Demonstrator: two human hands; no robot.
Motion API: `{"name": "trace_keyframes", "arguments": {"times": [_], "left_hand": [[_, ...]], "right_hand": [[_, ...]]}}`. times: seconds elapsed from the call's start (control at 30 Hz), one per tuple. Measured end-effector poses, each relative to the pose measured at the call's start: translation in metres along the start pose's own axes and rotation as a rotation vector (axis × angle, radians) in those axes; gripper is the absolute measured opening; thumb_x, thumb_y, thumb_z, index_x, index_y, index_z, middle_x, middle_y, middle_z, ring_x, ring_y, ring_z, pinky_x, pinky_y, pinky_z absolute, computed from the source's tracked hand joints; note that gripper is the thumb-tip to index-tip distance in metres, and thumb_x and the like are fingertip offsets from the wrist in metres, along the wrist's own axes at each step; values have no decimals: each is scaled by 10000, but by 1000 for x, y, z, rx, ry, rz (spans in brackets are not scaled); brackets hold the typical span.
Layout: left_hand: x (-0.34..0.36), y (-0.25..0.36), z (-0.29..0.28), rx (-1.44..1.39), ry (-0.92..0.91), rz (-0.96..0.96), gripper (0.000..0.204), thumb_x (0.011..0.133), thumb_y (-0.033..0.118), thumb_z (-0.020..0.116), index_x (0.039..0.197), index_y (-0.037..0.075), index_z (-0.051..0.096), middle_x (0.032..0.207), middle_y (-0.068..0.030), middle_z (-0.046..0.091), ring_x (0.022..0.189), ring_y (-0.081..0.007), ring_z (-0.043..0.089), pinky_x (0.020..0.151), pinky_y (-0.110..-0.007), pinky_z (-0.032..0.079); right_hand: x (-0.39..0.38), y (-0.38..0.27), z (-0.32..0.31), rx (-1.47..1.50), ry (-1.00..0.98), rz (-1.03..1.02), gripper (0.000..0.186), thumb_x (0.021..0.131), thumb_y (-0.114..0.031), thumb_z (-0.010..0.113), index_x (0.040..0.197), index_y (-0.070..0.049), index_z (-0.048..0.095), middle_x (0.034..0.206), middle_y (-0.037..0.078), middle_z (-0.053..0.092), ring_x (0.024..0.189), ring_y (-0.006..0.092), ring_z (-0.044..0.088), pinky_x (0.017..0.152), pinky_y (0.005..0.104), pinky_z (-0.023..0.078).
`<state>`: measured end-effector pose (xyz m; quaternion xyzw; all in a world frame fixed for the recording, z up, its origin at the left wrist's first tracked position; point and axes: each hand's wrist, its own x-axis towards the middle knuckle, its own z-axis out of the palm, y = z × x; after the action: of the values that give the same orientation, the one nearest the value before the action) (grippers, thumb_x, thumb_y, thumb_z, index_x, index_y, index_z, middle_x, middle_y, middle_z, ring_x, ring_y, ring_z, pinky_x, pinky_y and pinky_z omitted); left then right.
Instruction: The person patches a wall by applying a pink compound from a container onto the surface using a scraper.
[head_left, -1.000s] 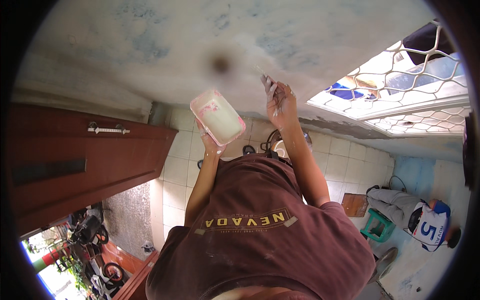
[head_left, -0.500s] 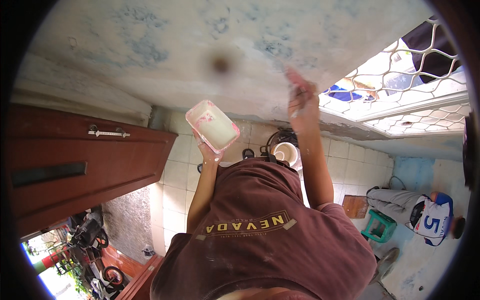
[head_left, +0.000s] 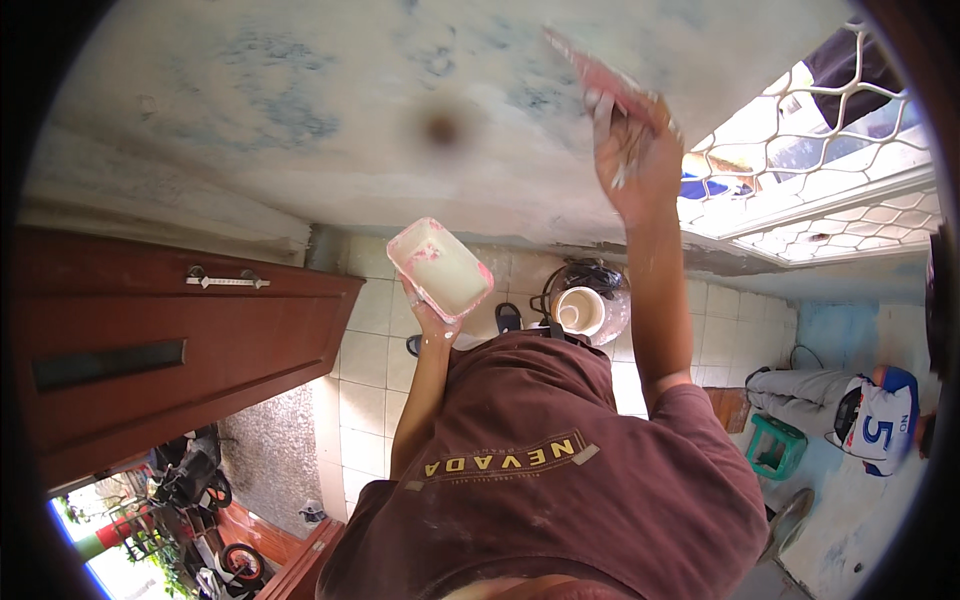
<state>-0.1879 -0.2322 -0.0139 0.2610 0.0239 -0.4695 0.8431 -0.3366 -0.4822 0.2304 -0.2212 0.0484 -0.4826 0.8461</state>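
Observation:
My left hand (head_left: pixel 437 318) grips a rectangular plastic tub (head_left: pixel 441 270) from below and its near side. The tub is tilted, with white paste inside and pink smears along its rim. Raised near the wall, my right hand (head_left: pixel 640 155) holds a flat pink putty knife (head_left: pixel 600 75) smeared with white. White paste also sticks to the fingers of this hand. The blade points up and left at the wall (head_left: pixel 430 60), which bears pale filler and bluish patches. Whether its edge touches the wall I cannot tell.
A white bucket (head_left: pixel 578 312) stands on the tiled floor beside a black cable or bag. A brown door (head_left: pixel 150 345) is at left, a white window grille (head_left: pixel 800 190) at right. Another person (head_left: pixel 860 420) works at far right near a green stool (head_left: pixel 776 447).
My right hand with the putty knife has moved up and right along the wall. The tub in my left hand has shifted slightly right and down in the view.

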Motion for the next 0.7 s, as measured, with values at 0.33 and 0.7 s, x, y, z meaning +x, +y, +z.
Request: {"name": "trace_keyframes", "arguments": {"times": [0.33, 0.7], "left_hand": [[-7, 1, -21, -58, 94, -45, 673, 987, 680, 378, 1441, 189, 447, 1349, -47, 575, 1213, -272, 603, 1000, -548, 530], [-22, 12, -13, -109, 44, 3, 685, 978, 680, 411, 1445, 181, 448, 1363, -51, 567, 1224, -277, 593, 1017, -555, 514]], "right_hand": [[22, 127, -144, 261, 454, 449, 398, 1005, -51, 421, 1289, 227, 409, 1122, 267, 584, 1005, 301, 653, 913, 295, 606], [-19, 93, -50, 366, -6, 242, 383, 958, -26, 480, 1263, 205, 470, 1055, 232, 611, 925, 243, 641, 854, 292, 595]]}}
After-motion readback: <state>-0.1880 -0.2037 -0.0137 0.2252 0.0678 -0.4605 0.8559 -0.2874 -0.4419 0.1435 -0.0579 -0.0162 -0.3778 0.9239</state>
